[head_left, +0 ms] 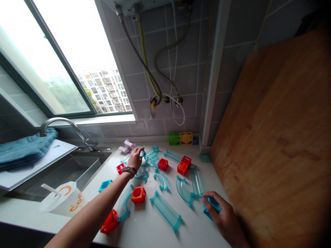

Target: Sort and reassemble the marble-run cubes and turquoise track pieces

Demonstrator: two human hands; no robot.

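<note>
My left hand [136, 158], with a watch at the wrist, reaches to the back of the counter. Its thumb and fingers pinch a teal track piece [142, 154], mostly hidden by the hand. Curved translucent teal tracks [152, 152] lie just beside it. At the front right, my right hand [223, 212] is closed on a blue cube block [211, 208]. That block is close to the end of a straight teal track [196, 182], which lies beside a curved track [184, 190]. A red cube [162, 164] and a pair of joined red-orange cubes [183, 168] rest between the hands.
Another straight track [166, 210] and an orange cube [138, 195] lie in front. Green and yellow cubes [180, 138] stand against the wall. A drink cup [63, 199] and the sink [82, 168] are left. A wooden board [279, 137] leans along the right side.
</note>
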